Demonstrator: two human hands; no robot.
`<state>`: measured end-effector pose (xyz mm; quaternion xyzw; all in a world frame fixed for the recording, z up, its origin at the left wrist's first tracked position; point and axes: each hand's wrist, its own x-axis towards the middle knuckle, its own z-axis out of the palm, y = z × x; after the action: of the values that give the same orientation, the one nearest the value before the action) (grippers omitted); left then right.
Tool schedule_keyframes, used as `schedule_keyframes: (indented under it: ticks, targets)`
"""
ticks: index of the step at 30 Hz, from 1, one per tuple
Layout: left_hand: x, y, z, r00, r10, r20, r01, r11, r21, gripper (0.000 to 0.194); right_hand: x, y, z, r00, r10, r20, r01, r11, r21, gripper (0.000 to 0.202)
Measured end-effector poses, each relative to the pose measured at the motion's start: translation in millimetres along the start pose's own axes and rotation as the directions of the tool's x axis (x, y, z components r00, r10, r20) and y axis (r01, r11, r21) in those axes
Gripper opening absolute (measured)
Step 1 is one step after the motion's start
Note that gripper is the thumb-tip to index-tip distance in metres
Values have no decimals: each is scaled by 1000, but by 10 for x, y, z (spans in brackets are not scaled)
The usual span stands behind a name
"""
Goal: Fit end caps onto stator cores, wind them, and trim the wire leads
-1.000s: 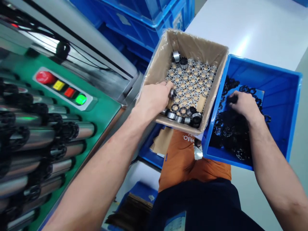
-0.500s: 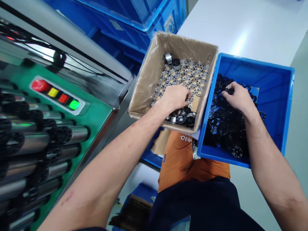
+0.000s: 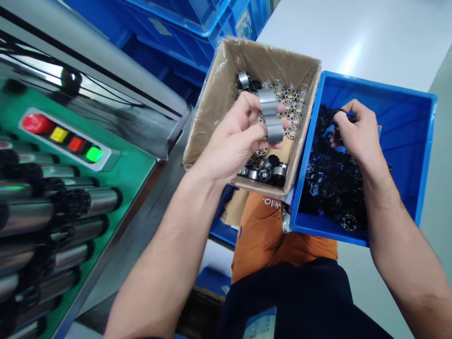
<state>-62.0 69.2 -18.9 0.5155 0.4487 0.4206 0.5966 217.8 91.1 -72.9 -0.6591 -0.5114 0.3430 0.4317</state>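
Observation:
My left hand (image 3: 235, 136) holds two silver metal rings (image 3: 268, 102), one beyond the other, above the plastic-lined cardboard box (image 3: 203, 117). Below them in the box stand rows of silver ring parts (image 3: 290, 107), and parts with black ends (image 3: 271, 162) lie loose at its near edge. My right hand (image 3: 358, 127) is closed on a black part (image 3: 338, 136), partly hidden by the fingers, over the blue bin (image 3: 402, 122). A dark heap of black parts (image 3: 328, 183) fills the bin's left side.
To the left is a green machine panel (image 3: 132, 162) with red, yellow and green buttons (image 3: 67, 140), above rows of metal cylinders (image 3: 31, 216). Stacked blue crates (image 3: 176, 37) stand behind the box. A white table (image 3: 318, 28) extends beyond the bin.
My left hand has risen from the parts in the box and turned, now showing two metal rings in its fingers. My right hand has lifted slightly with a black part. The view has shifted a little.

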Motion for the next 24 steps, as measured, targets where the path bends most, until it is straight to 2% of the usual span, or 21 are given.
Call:
schedule_keyframes:
  ticks: [3,6,8,11,13,15,17,22,24]
  targets:
    - [-117,-65,278,999,-31,35,38,976,-213,30,-83,-114,23,990,-128,58,108,958,267,48]
    - [-189,-196,477,997,38,64,-17,953,-302,46,-279,-299,49,955,-189,226,67,887,457,47]
    - [-221,-307,531,992,112,61,-87,942,-325,50,-432,-408,74,905,-222,363,-5,848,530,43]
    - [-262,-457,535,971,239,19,-228,945,-235,49,-581,-492,96,789,-280,547,-108,813,572,36]
    - [-282,-525,519,955,295,-28,-296,940,-168,38,-605,-506,84,730,-304,612,-124,822,556,30]
    - [-293,-564,503,944,324,-62,-330,925,-189,29,-586,-508,59,699,-345,626,-90,826,556,22]
    - [-297,-578,491,942,331,-65,-336,911,-239,32,-552,-511,39,686,-405,604,-9,826,564,19]
    - [-295,-558,477,935,352,-42,-351,899,-261,35,-515,-497,66,707,-519,480,262,823,504,24]
    - [-289,-548,474,934,352,-58,-355,903,-242,35,-524,-477,95,710,-564,421,364,806,467,20]
